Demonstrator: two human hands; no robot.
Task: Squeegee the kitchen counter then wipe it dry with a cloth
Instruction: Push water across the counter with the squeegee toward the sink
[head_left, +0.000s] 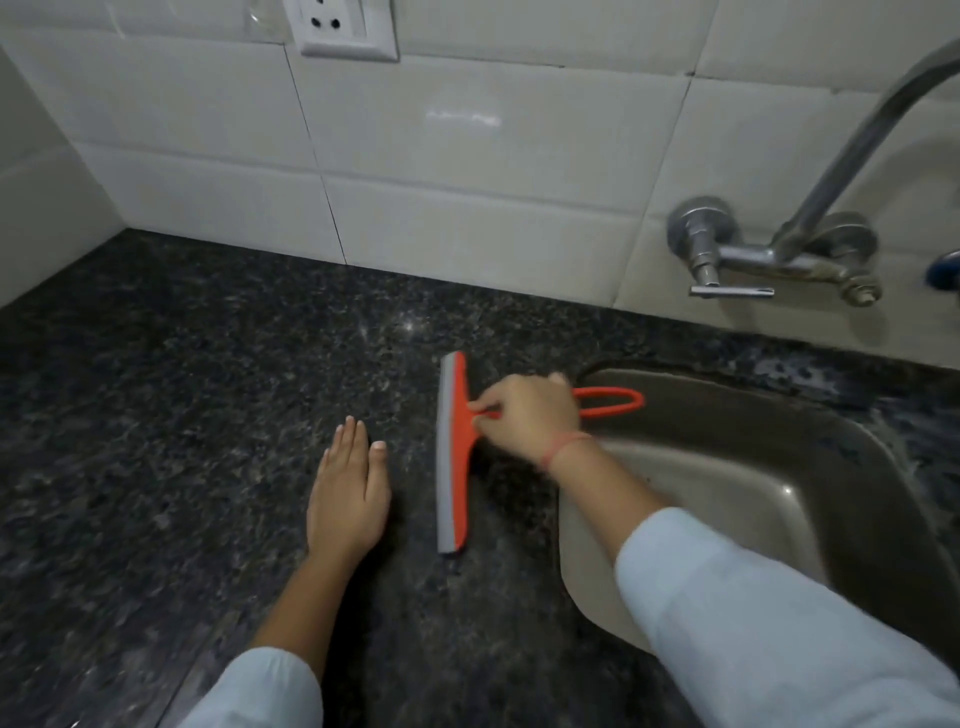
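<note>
An orange squeegee (457, 452) with a grey rubber blade lies on the dark speckled granite counter (208, 374), blade pointing left, just left of the sink. Its looped orange handle sticks out to the right over the sink's edge. My right hand (524, 415) grips the handle close to the blade head, fingers curled round it. My left hand (348, 493) rests flat on the counter to the left of the blade, fingers straight, not touching the squeegee. No cloth is in view.
A steel sink (753, 499) is sunk into the counter at the right. A wall-mounted metal tap (769, 254) stands over it. White tiled wall (467, 156) backs the counter, with a power socket (343, 26) at the top.
</note>
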